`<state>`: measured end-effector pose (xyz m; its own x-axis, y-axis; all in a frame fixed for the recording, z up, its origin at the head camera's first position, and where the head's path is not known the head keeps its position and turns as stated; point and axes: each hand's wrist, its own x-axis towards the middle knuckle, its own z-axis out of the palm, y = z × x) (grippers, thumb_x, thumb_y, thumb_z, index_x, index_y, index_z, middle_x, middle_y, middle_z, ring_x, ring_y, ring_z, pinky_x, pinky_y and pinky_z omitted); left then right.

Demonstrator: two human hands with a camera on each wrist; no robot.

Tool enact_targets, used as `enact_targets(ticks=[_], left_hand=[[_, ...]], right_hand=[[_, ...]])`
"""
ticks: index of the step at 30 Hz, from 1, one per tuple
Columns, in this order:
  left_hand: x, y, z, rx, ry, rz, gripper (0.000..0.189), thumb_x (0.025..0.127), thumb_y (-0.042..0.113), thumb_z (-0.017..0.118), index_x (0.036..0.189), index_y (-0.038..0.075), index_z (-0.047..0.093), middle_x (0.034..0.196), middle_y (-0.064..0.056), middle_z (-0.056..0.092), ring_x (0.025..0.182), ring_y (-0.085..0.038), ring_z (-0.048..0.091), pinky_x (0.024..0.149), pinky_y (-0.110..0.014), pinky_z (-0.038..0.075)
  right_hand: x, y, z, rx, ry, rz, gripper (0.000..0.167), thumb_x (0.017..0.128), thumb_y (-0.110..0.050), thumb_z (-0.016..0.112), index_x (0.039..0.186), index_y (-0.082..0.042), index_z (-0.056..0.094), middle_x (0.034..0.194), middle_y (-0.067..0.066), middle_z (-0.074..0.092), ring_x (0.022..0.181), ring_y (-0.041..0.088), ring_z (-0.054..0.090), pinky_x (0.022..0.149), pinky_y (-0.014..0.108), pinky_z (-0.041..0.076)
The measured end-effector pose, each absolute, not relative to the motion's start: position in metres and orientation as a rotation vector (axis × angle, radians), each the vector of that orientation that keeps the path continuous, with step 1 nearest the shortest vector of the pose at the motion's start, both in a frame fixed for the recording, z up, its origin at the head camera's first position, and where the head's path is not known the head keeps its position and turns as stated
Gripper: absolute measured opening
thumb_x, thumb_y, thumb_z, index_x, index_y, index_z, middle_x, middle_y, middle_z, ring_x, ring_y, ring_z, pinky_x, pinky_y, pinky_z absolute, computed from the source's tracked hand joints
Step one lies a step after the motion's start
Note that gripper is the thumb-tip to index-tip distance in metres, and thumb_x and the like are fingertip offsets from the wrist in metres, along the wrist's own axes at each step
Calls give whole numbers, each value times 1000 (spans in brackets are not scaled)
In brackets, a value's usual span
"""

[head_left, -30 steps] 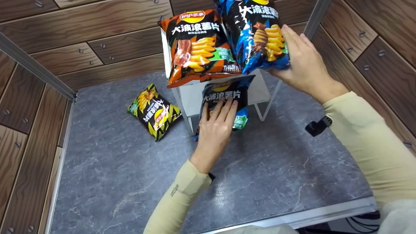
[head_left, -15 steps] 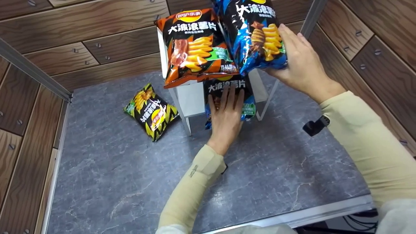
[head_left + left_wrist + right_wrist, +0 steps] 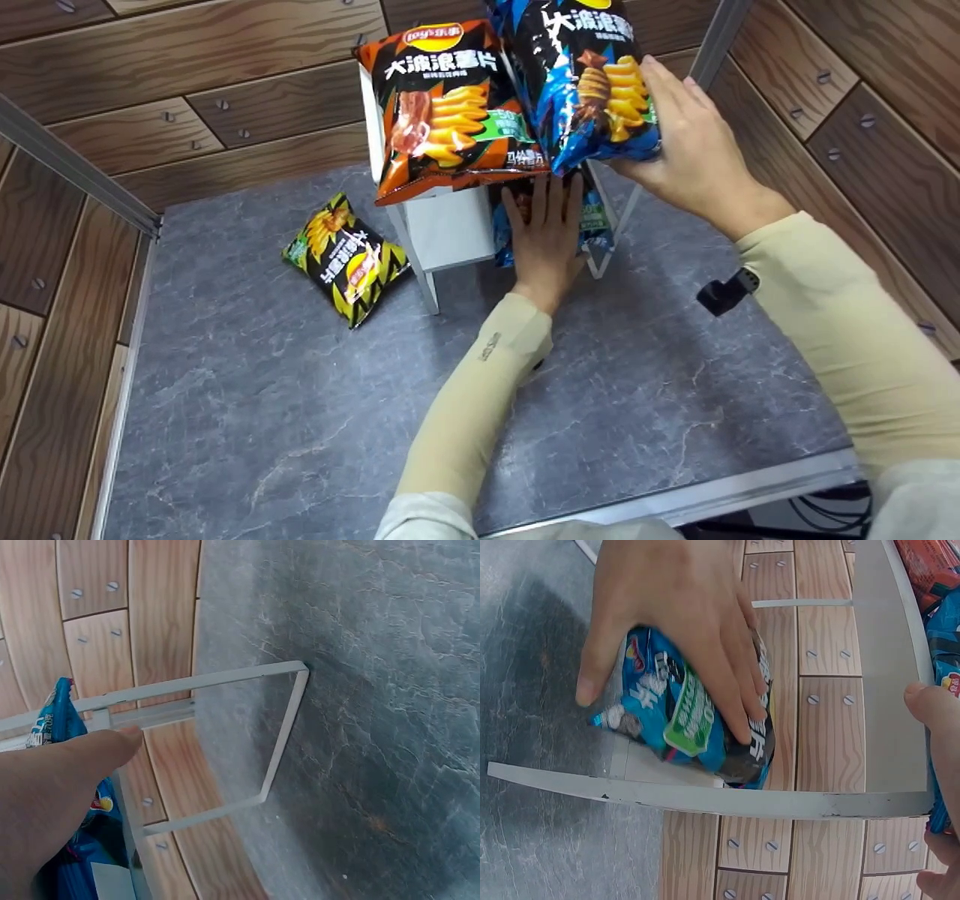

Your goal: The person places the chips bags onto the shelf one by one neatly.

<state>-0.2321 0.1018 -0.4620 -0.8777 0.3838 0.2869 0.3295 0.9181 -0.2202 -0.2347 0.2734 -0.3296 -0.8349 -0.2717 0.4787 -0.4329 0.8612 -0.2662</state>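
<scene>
In the head view my left hand (image 3: 547, 244) lies with fairly straight fingers over a blue-and-black bag of potato chips (image 3: 596, 214) inside the lower level of a white rack (image 3: 450, 229). The right wrist view shows those fingers flat on this bag's face, with the thumb spread to its side. My right hand (image 3: 694, 142) holds the lower right side of another blue bag of chips (image 3: 589, 90) on top of the rack, thumb near the bag's bottom edge. Beside that bag, touching it, lies an orange-and-black bag of chips (image 3: 450, 105).
A yellow-and-black bag of chips (image 3: 345, 259) lies on the grey marbled table (image 3: 300, 420) left of the rack. Wood-patterned walls (image 3: 285, 97) enclose the back and sides. A metal edge (image 3: 712, 495) runs along the front, with cables beyond it.
My left hand has moved forward and right, pushing the lower blue bag of chips deeper into the rack under the top level. My right hand keeps its place on the upper blue bag.
</scene>
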Motion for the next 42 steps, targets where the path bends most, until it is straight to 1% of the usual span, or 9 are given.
enact_targets(ticks=[6, 9, 13, 16, 24, 28, 35, 40, 42], left_hand=[[-240, 115, -461, -506, -2779, 299, 123, 74, 76, 66, 161, 17, 3, 167, -7, 16, 155, -28, 15, 119, -68, 14], [-243, 121, -462, -501, -2777, 301, 117, 79, 71, 66, 161, 17, 3, 167, -8, 15, 155, -29, 15, 119, -68, 14], [-246, 126, -464, -477, -2774, 307, 103, 87, 59, 65, 161, 18, 6, 167, -7, 16, 155, -28, 15, 119, -67, 15], [-246, 127, -464, -469, -2780, 311, 100, 89, 56, 63, 161, 17, 5, 168, -7, 15, 155, -28, 14, 119, -67, 15], [-245, 120, -462, -519, -2798, 188, 123, 75, 79, 61, 161, 15, 1, 168, -9, 11, 155, -30, 14, 118, -70, 14], [-244, 115, -459, -562, -2788, 82, 122, 75, 79, 61, 161, 14, 3, 168, -9, 12, 154, -30, 15, 118, -70, 13], [-241, 103, -452, -675, -2769, -95, 124, 75, 82, 57, 161, 14, 0, 168, -9, 9, 155, -29, 10, 122, -65, 5], [-236, 89, -449, -750, -2749, -286, 125, 74, 78, 63, 161, 15, -2, 169, -7, 5, 156, -28, 3, 124, -58, -1], [-233, 83, -448, -774, -2735, -326, 125, 74, 76, 65, 161, 14, 1, 169, -7, 5, 156, -29, 1, 125, -57, -1]], right_hand=[[-235, 273, -329, 528, -2594, 517, 92, 84, -32, 78, 154, 1, 29, 159, 21, 32, 147, 36, 34, 125, 49, 20], [-235, 273, -329, 521, -2598, 521, 92, 83, -31, 79, 154, 0, 29, 160, 20, 31, 147, 36, 33, 125, 49, 20], [-235, 272, -329, 517, -2611, 524, 92, 84, -32, 78, 154, 0, 28, 160, 20, 30, 147, 36, 33, 125, 49, 19], [-235, 272, -330, 520, -2617, 523, 92, 85, -35, 76, 155, -1, 27, 161, 19, 29, 148, 36, 32, 125, 49, 18], [-236, 271, -331, 524, -2613, 526, 91, 86, -35, 76, 155, 0, 27, 161, 20, 29, 148, 35, 31, 125, 49, 18], [-237, 269, -331, 531, -2606, 527, 92, 85, -36, 77, 155, 0, 27, 161, 20, 29, 148, 35, 31, 125, 49, 19], [-236, 271, -331, 530, -2616, 522, 92, 86, -36, 76, 155, -1, 26, 162, 18, 28, 149, 34, 29, 125, 50, 18], [-234, 273, -330, 538, -2605, 521, 92, 86, -34, 76, 155, -1, 26, 161, 19, 29, 149, 34, 29, 125, 51, 18], [-234, 274, -331, 541, -2598, 518, 92, 86, -34, 76, 155, -1, 26, 161, 19, 30, 149, 35, 30, 125, 51, 18]])
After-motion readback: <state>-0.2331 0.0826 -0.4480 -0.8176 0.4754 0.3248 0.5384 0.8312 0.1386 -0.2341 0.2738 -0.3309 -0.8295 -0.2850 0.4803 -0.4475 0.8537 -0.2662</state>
